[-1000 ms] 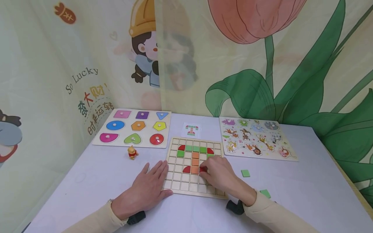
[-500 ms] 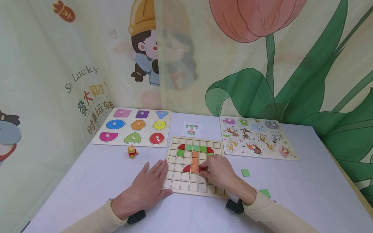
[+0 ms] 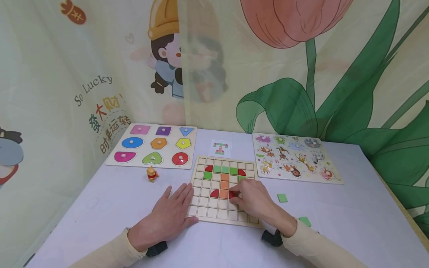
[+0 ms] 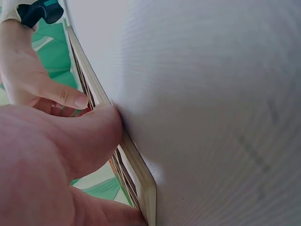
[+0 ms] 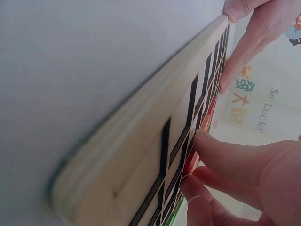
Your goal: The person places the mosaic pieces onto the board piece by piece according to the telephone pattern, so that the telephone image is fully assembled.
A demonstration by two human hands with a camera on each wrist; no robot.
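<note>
A wooden grid board [image 3: 212, 213] lies on the table. Red quarter-round tiles, green squares and a column of orange squares [image 3: 224, 185] fill some of its cells. My left hand [image 3: 167, 219] lies with fingers extended along the board's left edge, its thumb at the near corner. Over the right half, my right hand [image 3: 254, 199] pinches a red quarter-round tile [image 3: 232, 194] at the cell right of the lowest orange square. The right wrist view shows this red tile [image 5: 190, 162] between thumb and fingers. That hand partly covers a green square [image 3: 242, 178].
Two loose green squares [image 3: 282, 198] lie right of the board. Behind it is a small pattern card [image 3: 220, 149]. A shape puzzle [image 3: 152, 147] stands back left, with a bear figurine [image 3: 152, 174] before it. An animal puzzle [image 3: 296, 158] lies back right.
My right hand's fingers have shifted very slightly at the red tile, and a little more of it shows. The left hand stays in place on the board.
</note>
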